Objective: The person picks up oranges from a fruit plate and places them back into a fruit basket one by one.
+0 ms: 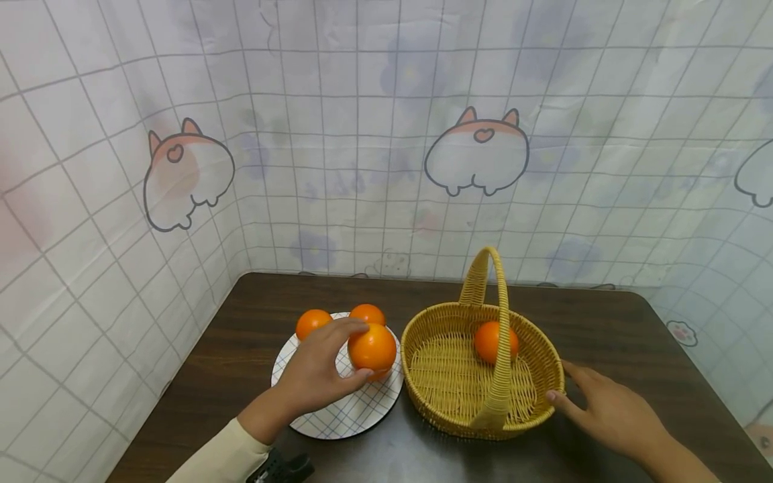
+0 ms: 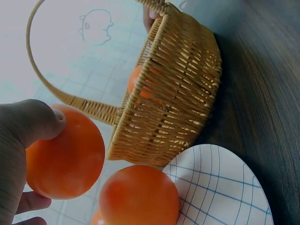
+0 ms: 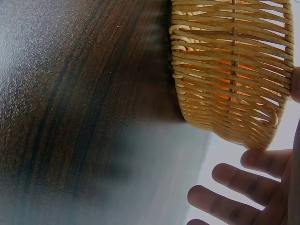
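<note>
My left hand (image 1: 314,372) grips an orange (image 1: 372,347) between thumb and fingers, just above a white plate (image 1: 338,426) with a blue grid pattern. In the left wrist view the held orange (image 2: 70,159) hangs apart from another orange (image 2: 140,197) by the plate. Two more oranges, one at the left (image 1: 312,323) and one at the back (image 1: 367,313), show at the plate's far side. To the right stands a yellow wicker basket (image 1: 449,422) with one orange (image 1: 488,342) inside. My right hand (image 1: 616,409) rests its thumb at the basket's right rim, other fingers extended outside.
A tall arched handle (image 1: 503,322) spans the basket. Everything stands on a dark wooden table (image 1: 241,335). Behind and beside it hangs a white grid-patterned sheet (image 1: 338,168) with cartoon animals. The plate's right edge lies close to the basket.
</note>
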Demonstrator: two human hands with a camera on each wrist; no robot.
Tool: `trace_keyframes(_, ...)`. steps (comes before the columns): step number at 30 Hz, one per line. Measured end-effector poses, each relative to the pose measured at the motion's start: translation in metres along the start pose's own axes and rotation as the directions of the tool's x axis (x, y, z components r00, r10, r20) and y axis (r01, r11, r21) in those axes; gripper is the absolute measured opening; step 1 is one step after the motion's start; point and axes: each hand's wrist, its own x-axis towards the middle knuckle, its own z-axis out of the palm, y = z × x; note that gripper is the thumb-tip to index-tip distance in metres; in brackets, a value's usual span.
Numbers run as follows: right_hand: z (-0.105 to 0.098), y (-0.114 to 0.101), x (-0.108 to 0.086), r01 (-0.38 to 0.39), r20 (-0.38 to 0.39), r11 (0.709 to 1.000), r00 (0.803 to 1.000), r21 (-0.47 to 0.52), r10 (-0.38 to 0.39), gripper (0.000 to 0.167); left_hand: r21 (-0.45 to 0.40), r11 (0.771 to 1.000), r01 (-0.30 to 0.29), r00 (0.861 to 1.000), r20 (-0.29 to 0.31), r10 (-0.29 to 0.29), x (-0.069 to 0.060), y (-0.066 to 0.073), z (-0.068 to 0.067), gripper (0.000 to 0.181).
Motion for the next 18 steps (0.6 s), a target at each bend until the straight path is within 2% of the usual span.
trace_keyframes(10,0.0,0.0,0.0,-0.003,0.008,1.0,1.0,0.011,0.003,0.076,-0.021,0.999,-0.031,0.999,-0.004,0.031,0.005,0.004,0.01,0.064)
trace_keyframes(18,0.001,0.001,-0.001,0.002,-0.008,1.0,1.0,0.012,-0.002,0.076,-0.029,1.0,-0.006,1.0,0.022,0.006,0.009,0.013,0.017,0.065)
